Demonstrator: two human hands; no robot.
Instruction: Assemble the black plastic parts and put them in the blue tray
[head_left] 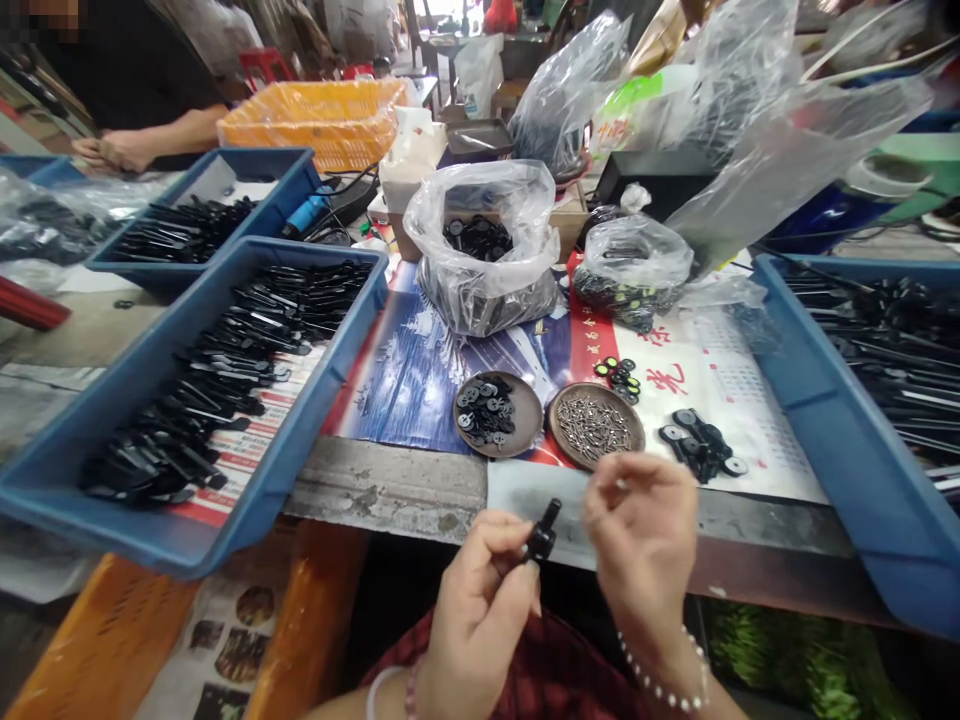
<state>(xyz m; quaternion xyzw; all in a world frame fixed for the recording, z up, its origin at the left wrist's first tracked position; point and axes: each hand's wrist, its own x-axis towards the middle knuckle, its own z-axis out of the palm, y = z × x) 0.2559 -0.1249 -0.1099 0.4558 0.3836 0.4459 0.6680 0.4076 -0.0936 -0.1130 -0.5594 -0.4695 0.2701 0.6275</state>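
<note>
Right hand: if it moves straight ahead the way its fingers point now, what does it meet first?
Most likely the round dish of screws, which lies just beyond the right hand, in line with its fingers. Depth is unclear, so the hand might pass above the dish.

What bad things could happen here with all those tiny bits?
The black part in the left hand is held out past the table edge, so it might slip and drop to the floor. The screw dish sits close to the right hand; a bump could spill it. The blue tray on the left pokes over the edge and might tip.
</note>
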